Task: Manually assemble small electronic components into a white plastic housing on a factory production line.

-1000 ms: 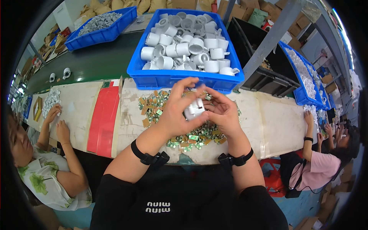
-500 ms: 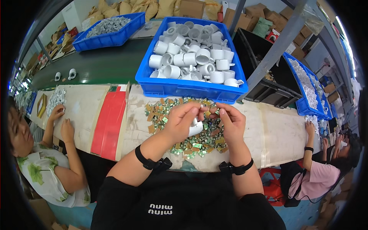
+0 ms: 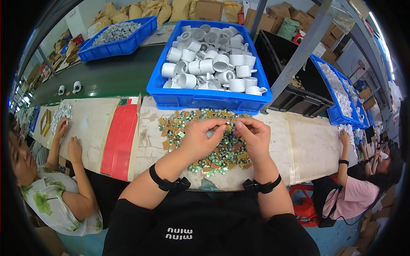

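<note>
Over a spread pile of small green and brown circuit boards [image 3: 209, 164], both my hands meet with their fingertips close together. My left hand [image 3: 200, 137] is closed, and a bit of a white plastic housing [image 3: 209, 133] shows between its fingers; the rest is hidden by the hand. A tiny white piece [image 3: 228, 123] shows at its thumb and index fingertips. My right hand [image 3: 256, 135] is closed in a pinch beside that piece; what it grips, if anything, is too small to make out. Just beyond the pile stands a blue crate [image 3: 209, 100] heaped with white cup-shaped housings [image 3: 200, 66].
A black bin [image 3: 305, 98] and a grey metal post [image 3: 299, 53] stand right of the crate. Two white housings [image 3: 77, 87] lie on the green conveyor belt [image 3: 115, 72]. Co-workers sit at left [image 3: 55, 183] and right [image 3: 348, 192]. Red sheeting [image 3: 121, 143] covers part of the bench.
The white housing below my left hand, plainly visible before, is now mostly covered by the hand. My right fingers have closed in toward the left fingertips. The whole view has shifted slightly.
</note>
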{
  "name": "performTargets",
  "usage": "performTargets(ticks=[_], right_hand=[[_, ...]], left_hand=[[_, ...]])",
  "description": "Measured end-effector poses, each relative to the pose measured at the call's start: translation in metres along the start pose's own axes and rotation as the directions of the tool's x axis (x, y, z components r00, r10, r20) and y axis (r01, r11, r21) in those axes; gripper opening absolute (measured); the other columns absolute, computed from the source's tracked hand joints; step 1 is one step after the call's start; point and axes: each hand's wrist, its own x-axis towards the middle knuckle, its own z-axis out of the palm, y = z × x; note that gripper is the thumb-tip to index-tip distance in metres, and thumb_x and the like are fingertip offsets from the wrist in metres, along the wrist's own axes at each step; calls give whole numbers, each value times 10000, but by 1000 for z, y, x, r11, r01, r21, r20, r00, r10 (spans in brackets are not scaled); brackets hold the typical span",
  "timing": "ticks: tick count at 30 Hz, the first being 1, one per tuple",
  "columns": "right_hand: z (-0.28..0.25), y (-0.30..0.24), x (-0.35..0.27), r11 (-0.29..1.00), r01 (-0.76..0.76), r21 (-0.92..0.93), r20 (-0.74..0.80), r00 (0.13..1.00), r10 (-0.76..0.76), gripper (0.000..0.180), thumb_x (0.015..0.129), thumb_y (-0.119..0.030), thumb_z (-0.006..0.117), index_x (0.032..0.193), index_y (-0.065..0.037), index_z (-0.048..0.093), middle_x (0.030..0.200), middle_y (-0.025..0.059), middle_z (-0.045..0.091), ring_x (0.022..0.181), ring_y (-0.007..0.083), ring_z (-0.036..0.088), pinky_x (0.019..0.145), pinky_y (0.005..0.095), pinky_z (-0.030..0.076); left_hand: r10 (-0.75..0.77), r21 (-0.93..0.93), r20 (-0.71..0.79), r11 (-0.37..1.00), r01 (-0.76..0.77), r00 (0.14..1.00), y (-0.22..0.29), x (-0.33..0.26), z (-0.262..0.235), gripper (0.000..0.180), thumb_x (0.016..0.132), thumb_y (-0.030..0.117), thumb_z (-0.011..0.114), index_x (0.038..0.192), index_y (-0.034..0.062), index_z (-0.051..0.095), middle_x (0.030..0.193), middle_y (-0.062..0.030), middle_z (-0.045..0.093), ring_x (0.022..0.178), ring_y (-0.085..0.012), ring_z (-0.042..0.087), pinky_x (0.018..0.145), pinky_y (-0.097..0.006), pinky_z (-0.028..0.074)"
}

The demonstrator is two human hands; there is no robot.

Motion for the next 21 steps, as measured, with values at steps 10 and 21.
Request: performTargets(ticks=[10,21], right_hand=[[-3,5,0,999,7,32,93,996,-9,103,931,-53,764,974,39,748,871,97,755,766,127,711,678,254,585],[-8,1,2,992,-129,16,214,969,122,112,933,-68,768,874,-5,697,797,65,733,688,117,708,655,230,571]], left_hand=[[284,273,12,921,-277,959,-1,3,-3,66,860,61,715,909,22,737,766,-123,697,685,-303,669,643,-398,526],[243,282,81,925,-256,967,-5,2,-8,46,855,67,713,878,27,705,747,-117,685,696,-303,677,655,-402,530]])
